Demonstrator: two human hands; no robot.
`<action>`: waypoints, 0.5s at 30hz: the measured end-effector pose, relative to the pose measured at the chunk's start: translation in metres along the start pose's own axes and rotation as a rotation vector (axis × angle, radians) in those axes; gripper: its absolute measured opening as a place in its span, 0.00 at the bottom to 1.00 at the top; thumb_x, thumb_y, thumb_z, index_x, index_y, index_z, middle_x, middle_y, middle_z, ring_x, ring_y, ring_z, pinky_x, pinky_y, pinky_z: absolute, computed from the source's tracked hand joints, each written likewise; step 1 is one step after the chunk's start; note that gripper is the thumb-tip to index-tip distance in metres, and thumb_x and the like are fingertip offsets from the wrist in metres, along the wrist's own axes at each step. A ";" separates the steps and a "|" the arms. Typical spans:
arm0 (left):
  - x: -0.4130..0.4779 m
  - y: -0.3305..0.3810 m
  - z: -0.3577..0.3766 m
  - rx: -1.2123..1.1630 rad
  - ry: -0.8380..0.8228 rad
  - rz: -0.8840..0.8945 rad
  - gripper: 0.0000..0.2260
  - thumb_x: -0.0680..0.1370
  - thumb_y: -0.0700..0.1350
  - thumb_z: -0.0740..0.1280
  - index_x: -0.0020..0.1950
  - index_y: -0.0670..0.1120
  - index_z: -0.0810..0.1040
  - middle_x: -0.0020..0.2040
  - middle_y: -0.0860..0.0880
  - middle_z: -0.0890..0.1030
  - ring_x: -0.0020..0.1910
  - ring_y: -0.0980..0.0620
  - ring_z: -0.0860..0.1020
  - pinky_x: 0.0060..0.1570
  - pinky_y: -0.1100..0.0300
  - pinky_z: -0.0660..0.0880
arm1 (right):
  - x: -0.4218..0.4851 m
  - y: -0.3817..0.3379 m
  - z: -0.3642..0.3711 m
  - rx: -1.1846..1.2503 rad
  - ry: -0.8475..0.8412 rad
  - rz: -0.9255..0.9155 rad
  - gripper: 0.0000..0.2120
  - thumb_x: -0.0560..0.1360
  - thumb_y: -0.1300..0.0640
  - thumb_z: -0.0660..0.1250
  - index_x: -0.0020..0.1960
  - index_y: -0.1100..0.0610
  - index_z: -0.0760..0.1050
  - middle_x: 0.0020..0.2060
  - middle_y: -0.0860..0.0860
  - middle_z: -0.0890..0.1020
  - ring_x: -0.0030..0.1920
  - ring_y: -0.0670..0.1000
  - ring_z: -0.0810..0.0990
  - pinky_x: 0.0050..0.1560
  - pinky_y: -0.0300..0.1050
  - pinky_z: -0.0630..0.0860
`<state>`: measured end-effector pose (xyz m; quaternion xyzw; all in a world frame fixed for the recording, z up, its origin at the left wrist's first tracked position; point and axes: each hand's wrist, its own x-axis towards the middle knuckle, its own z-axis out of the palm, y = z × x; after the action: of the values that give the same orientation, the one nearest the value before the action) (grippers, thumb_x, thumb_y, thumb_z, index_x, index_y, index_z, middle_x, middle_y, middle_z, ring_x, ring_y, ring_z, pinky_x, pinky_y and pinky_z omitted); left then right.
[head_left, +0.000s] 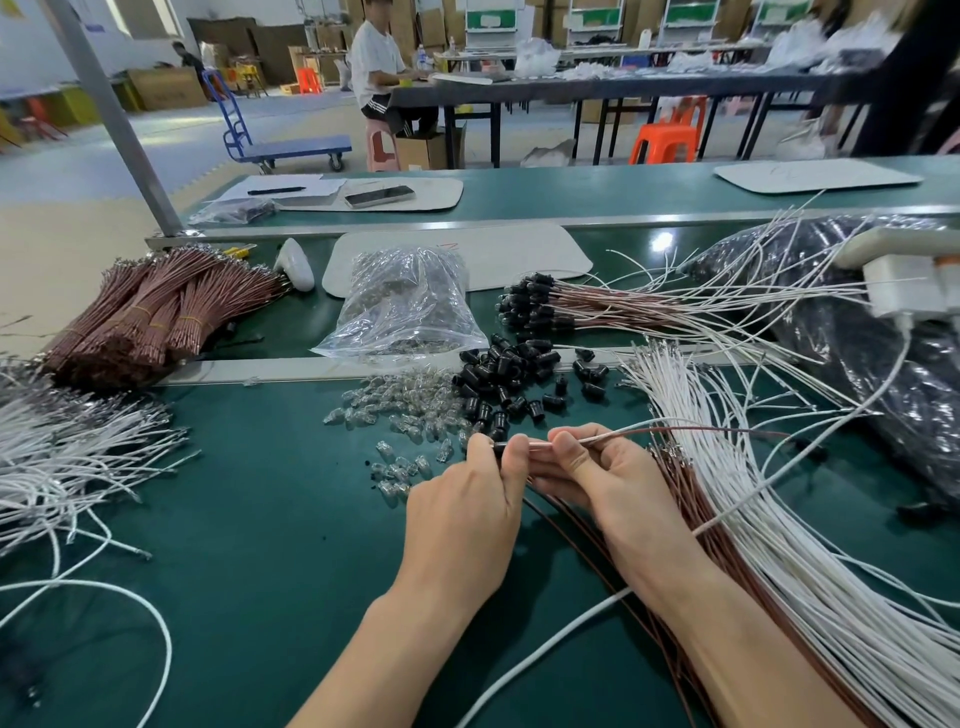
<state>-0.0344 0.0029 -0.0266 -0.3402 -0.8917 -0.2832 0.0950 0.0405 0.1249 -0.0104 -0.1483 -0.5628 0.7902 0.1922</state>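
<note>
Pinching small black socket (500, 448) in curled fingertips of L hand (462, 504), mostly hidden by thumb. Gripping thin wire pair (628, 434) betw. thumb + forefinger of R hand (597, 480), just right of socket, above green mat (260, 519), near loose bulbs (400, 405). Wire-to-socket join obscured; forearms cut off at btm edge.

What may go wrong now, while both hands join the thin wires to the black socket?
1. The left hand pinches the black socket only at the fingertips, so a hard push from the right hand on the wire pair might make it slip.
2. Loose glass bulbs lie close beside the left hand; a dropping wrist might crush or scatter them.
</note>
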 end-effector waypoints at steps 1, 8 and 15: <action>0.000 0.000 0.000 0.001 -0.003 -0.001 0.19 0.79 0.65 0.35 0.39 0.56 0.55 0.27 0.53 0.70 0.26 0.54 0.69 0.28 0.56 0.60 | 0.000 0.000 0.000 0.007 -0.005 0.001 0.15 0.75 0.51 0.66 0.53 0.63 0.76 0.49 0.56 0.88 0.52 0.54 0.87 0.47 0.37 0.81; -0.003 0.002 -0.001 -0.150 0.034 0.061 0.14 0.82 0.64 0.39 0.51 0.59 0.58 0.30 0.55 0.74 0.30 0.52 0.77 0.33 0.53 0.69 | -0.002 -0.005 0.004 0.148 -0.032 0.035 0.13 0.76 0.53 0.67 0.54 0.61 0.75 0.52 0.59 0.86 0.54 0.55 0.86 0.49 0.42 0.83; -0.002 0.001 -0.008 -0.395 0.038 0.128 0.09 0.84 0.53 0.57 0.64 0.60 0.65 0.43 0.57 0.81 0.38 0.56 0.80 0.39 0.52 0.78 | -0.005 -0.012 0.007 0.090 -0.006 0.072 0.12 0.72 0.50 0.70 0.48 0.58 0.84 0.46 0.57 0.86 0.40 0.49 0.82 0.37 0.41 0.81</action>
<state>-0.0324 -0.0026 -0.0201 -0.4029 -0.7935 -0.4520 0.0611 0.0434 0.1199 0.0035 -0.1572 -0.5217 0.8215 0.1682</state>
